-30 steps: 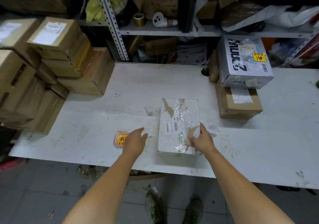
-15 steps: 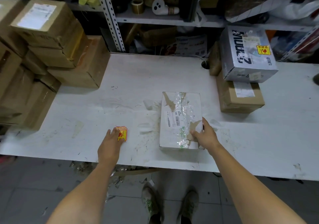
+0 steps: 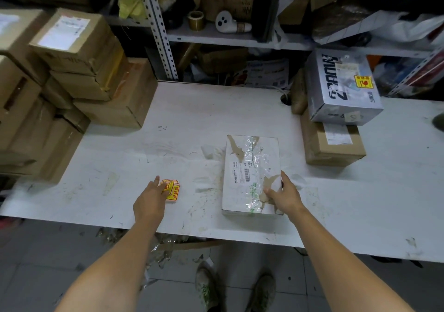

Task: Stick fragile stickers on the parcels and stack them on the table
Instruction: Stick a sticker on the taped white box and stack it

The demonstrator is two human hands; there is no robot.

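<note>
Right grip [image 3: 286, 196] curls round the five-o'clock corner of the parcel [image 3: 249, 167], pinning it mid-surface [image 3: 192, 119]. Left grip [image 3: 150, 200], fingers straight, touches the sticker pile [image 3: 171, 189] at the parcel's nine o'clock. Lift just one sticker, I reckon, keeping the parcel flat.

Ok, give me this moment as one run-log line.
left hand: touching sticker stack | right hand: gripping white parcel at near corner | white parcel: no fragile sticker visible on top

Stockroom or packing area, stacked cardboard boxes [image 3: 72, 71], cluttered metal shelving [image 3: 216, 37], scuffed white table [image 3: 182, 124]
</note>
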